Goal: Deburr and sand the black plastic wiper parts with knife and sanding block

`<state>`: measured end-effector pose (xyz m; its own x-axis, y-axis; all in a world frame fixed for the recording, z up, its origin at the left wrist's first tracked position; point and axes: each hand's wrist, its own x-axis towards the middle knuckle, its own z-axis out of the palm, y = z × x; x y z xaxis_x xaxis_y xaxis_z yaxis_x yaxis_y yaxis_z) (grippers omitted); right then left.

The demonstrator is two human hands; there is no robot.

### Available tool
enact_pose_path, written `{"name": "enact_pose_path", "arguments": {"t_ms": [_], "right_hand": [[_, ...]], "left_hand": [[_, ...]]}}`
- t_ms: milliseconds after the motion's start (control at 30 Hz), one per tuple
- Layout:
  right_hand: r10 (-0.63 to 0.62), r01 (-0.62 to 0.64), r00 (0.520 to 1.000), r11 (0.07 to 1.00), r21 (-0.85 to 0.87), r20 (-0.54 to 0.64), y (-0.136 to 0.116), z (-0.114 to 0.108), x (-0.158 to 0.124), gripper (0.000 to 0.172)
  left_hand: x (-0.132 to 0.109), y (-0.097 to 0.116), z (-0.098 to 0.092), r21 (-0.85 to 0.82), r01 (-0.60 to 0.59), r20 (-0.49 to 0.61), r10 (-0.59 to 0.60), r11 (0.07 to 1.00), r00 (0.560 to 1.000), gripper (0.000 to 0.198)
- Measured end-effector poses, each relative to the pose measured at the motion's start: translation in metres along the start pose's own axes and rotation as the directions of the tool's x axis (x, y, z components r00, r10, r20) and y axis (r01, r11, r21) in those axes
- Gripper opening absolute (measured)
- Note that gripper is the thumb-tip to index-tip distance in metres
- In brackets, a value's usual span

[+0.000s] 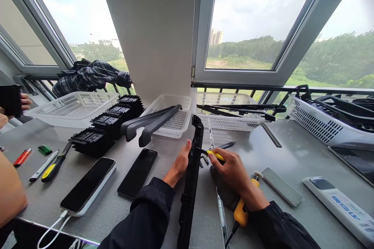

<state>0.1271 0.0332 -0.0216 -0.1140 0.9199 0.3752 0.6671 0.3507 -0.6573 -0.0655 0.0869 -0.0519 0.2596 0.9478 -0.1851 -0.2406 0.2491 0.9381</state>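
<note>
A long black plastic strip (pixel 191 179) stands on its narrow side and runs away from me over the grey table. My left hand (pixel 181 161) is closed on its left side, the thumb pointing up; the other fingers are mostly hidden. From the right, my right hand (pixel 230 167) grips a slim yellow-handled tool (pixel 215 156). Its thin dark tip points left and meets the strip's side, though its exact kind is unclear. Small dark pieces (pixel 204 160) lie just below the tool. Under my right forearm rests a yellow corded tool (pixel 241 212), partly covered.
Black ribbed parts (pixel 106 122) are stacked left, near phones (pixel 138 173) and a yellow-black tool (pixel 54 167). Behind stand white baskets (pixel 172 128), one with dark bars (pixel 157 122) across it. Another person's hand (pixel 25 102) shows far left. A white labelled device (pixel 339 210) lies right.
</note>
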Motion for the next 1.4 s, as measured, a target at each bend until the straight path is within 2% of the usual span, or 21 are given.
{"name": "enact_pose_path", "arguments": {"t_ms": [67, 200, 367, 467, 567, 733, 800, 1033, 1200, 1400], "right_hand": [[0.034, -0.036, 0.997, 0.999, -0.036, -0.064, 0.004, 0.000, 0.001, 0.037], [0.044, -0.055, 0.991, 0.994, -0.089, -0.123, 0.008, 0.000, 0.001, 0.040], [0.016, -0.017, 1.000, 0.999, -0.044, -0.013, 0.005, -0.001, 0.000, 0.049], [0.013, -0.012, 1.000, 1.000, -0.027, 0.021, 0.004, -0.001, -0.001, 0.052], [0.027, -0.027, 1.000, 0.999, -0.020, 0.001, 0.006, 0.000, 0.000, 0.055], [0.059, -0.061, 0.996, 0.998, -0.032, -0.062, 0.011, 0.001, 0.002, 0.061], [0.072, -0.077, 0.993, 0.996, -0.053, -0.098, 0.014, 0.001, 0.002, 0.063], [0.083, -0.101, 0.985, 0.989, -0.109, -0.152, 0.021, 0.005, 0.001, 0.066], [0.123, -0.144, 0.975, 0.984, -0.107, -0.184, 0.021, 0.001, 0.001, 0.068], [0.045, -0.052, 0.991, 0.997, -0.053, -0.123, 0.016, 0.003, 0.002, 0.064]], "left_hand": [[-0.002, 0.002, 0.003, 0.053, -0.014, 0.061, 0.011, 0.998, 0.998, 0.076], [-0.003, 0.005, 0.005, 0.020, -0.028, 0.039, 0.027, 0.999, 0.999, 0.077], [0.000, 0.007, 0.003, -0.104, -0.032, 0.004, 0.033, 0.994, 0.999, 0.073], [0.001, 0.005, 0.002, -0.096, -0.063, -0.009, 0.062, 0.993, 0.998, 0.075], [0.001, 0.004, 0.001, -0.056, -0.076, -0.015, 0.076, 0.996, 0.997, 0.078], [0.001, 0.003, 0.002, -0.038, -0.036, 0.122, 0.041, 0.999, 0.992, 0.080], [0.000, 0.004, 0.003, -0.028, -0.044, 0.134, 0.047, 0.999, 0.990, 0.078], [-0.001, 0.008, 0.007, 0.024, -0.138, 0.075, 0.136, 0.990, 0.988, 0.071], [0.000, 0.007, 0.006, 0.011, -0.110, 0.024, 0.110, 0.994, 0.994, 0.076], [0.000, 0.006, 0.008, -0.017, -0.122, 0.041, 0.123, 0.992, 0.992, 0.069]]}}
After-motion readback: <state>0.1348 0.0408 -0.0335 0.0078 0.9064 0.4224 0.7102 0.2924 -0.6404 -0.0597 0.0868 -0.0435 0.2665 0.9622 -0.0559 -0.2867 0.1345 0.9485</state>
